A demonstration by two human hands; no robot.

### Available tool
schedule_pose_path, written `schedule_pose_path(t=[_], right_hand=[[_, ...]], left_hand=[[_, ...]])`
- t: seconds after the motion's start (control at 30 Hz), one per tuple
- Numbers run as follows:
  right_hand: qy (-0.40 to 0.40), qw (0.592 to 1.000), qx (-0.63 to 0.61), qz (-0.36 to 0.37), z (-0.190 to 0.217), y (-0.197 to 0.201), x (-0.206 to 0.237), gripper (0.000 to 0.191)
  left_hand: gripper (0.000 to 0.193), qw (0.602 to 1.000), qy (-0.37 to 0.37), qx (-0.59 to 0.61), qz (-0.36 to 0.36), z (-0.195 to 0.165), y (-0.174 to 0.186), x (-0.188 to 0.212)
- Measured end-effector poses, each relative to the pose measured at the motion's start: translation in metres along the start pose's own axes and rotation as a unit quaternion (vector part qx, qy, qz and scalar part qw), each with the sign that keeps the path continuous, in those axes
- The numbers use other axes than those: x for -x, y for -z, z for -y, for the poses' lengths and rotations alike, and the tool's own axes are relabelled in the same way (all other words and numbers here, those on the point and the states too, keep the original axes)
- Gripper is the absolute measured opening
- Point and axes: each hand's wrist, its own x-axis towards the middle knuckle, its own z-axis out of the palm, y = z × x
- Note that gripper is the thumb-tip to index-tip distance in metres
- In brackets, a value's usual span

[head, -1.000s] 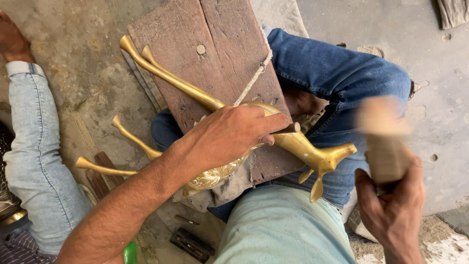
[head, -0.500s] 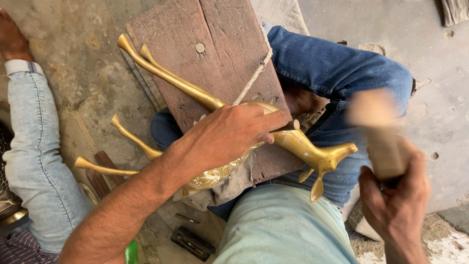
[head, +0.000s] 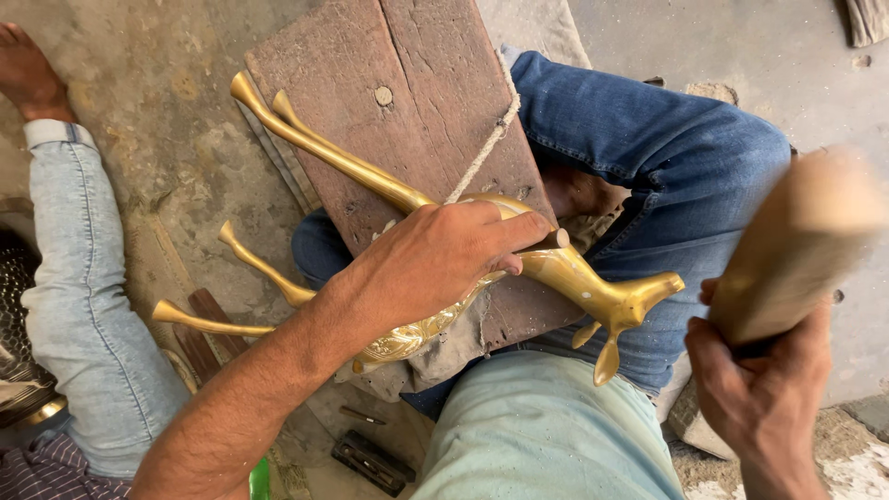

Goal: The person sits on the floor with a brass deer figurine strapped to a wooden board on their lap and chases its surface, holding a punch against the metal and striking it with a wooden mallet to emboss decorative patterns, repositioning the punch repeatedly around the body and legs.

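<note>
The left hand (head: 444,264) lies closed over the body of a brass deer figure (head: 565,273), pinning it on its side against a worn wooden board (head: 398,120) across the lap — fingers curled at the neck; the right hand (head: 764,398) grips a raised wooden mallet (head: 792,245), blurred; a cord (head: 486,143) crosses the board; a firm hold and fingertips kept clear of the strike point seem wise.

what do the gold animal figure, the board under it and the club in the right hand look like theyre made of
Gold long-legged animal figure: likely polished brass, with a smooth yellow metallic shine. Reddish-brown flat board: weathered wood, showing grain, a plank seam and a nail head. Tan rounded club in the right hand: probably bare wood, matte, though motion-blurred.
</note>
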Motion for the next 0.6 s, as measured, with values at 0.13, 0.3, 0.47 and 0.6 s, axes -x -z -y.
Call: schedule_pose_path(t=[0.13,0.3,0.47,0.6], right_hand=[[0.094,0.917,0.388,0.015,-0.0047,-0.0010,0.0023,0.055],[-0.006,0.999,0.046,-0.002,0.0012,0.0028,-0.0034,0.052],[0.067,0.980,0.189,0.008,0.0041,0.0018,-0.0072,0.058],[0.200,0.871,0.449,-0.010,-0.0017,0.0006,-0.0047,0.064]], left_hand=[[0.024,1.000,0.004,0.008,0.020,-0.0005,0.0023,-0.0019],[0.029,0.999,-0.026,0.028,-0.019,-0.0021,0.0023,-0.0009],[0.033,1.000,0.002,0.007,0.003,-0.0024,0.0033,-0.0007],[0.035,1.000,-0.002,-0.009,0.001,-0.0039,0.0032,-0.0001]])
